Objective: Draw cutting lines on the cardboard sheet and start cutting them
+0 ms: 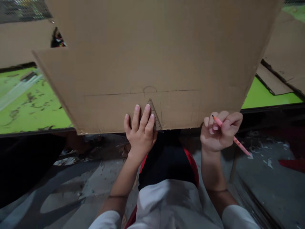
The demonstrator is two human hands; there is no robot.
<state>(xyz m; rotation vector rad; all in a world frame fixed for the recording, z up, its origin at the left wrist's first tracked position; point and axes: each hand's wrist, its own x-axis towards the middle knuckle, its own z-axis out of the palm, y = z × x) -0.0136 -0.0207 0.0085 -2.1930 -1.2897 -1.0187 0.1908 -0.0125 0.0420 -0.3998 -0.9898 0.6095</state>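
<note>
A large cardboard sheet (171, 57) lies before me, its near edge reaching the table's front. Pencil marks run across it: one long line, a small arc above that line and fainter strokes below. Flat on the sheet near its edge, my left hand (140, 127) has its fingers stretched out over a clear triangular ruler (154, 115). Part of the ruler is hidden under the fingers. My right hand (220, 132) is raised by the sheet's near edge, closed around a pink pencil (241, 147) whose dark tip points up and left.
Under the sheet is a bright green tabletop (30, 101), marked with dark smudges on the left. More cardboard pieces (274, 78) lie at the right, and another cardboard piece (23, 41) at the left. Scraps litter the grey floor (269, 178).
</note>
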